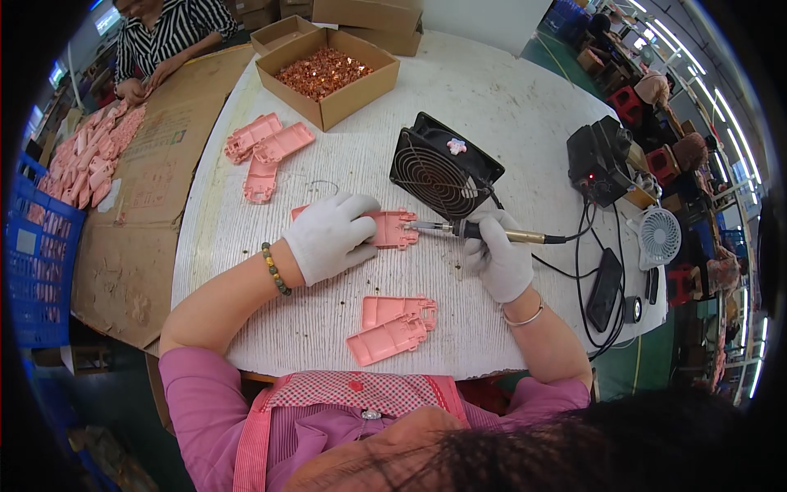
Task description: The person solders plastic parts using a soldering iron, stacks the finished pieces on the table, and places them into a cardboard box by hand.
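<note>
My gloved left hand lies over a pink plastic shell, its fingers holding the part against the white table. In my gloved right hand is a soldering iron, gripped like a pen. The iron's tip reaches the right end of that shell, by its small cut-outs; whether it touches is too small to tell. Two more pink shells overlap near the table's front edge. Beyond my left hand, several others lie in a loose group.
An open cardboard box of small copper-coloured pieces stands at the back. A black fan sits just beyond the iron. Right of it are a black power unit, cables, a phone and a small white fan. A co-worker handles pink parts far left.
</note>
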Demonstrator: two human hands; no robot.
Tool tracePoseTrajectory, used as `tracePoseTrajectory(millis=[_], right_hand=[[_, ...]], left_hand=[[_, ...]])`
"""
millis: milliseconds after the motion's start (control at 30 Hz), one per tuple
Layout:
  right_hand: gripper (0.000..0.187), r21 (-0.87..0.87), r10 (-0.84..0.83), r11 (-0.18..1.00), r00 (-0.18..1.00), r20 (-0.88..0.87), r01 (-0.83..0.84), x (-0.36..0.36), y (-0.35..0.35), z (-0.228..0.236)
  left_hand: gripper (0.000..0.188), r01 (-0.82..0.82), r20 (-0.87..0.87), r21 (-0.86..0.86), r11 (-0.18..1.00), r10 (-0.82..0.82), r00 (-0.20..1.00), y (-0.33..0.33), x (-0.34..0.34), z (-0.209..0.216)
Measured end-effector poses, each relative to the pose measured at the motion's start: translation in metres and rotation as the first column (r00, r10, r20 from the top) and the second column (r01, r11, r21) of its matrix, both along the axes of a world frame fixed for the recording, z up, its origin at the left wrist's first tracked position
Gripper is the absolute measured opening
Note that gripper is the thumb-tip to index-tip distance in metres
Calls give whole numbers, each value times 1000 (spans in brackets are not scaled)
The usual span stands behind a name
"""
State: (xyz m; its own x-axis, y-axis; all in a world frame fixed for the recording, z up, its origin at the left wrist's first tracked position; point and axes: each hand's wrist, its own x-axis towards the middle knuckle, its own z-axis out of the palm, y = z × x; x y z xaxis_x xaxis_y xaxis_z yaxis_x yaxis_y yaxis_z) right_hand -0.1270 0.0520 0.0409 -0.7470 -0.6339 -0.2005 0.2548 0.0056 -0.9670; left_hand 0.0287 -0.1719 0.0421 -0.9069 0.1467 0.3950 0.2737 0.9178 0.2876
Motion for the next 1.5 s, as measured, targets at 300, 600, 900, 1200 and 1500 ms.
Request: tracePoseTrajectory(millis=[300,600,900,1200,1500], right_hand=[[16,69,8,998,1000,20,-9,13,-7,15],[16,-110,45,992,982,-186,-66,-5,6,-14],[17,-183,12,983,993,115,9,-2,-1,-2],[16,-188,13,982,990,142,14,-2,1,-3],[18,-171,1,985,984,180,30,-5,-1,-4]], left_hand=[[20,-5,5,6,1000,5,1000,-1,5,0],[22,66,71,98,993,-74,995,-5,6,8],[17,-74,393,-112,991,112,913,-47,24,23],[10,-174,565,65,983,108,818,-49,21,44],[12,-262,235,313,913,193,953,-16,4,12]])
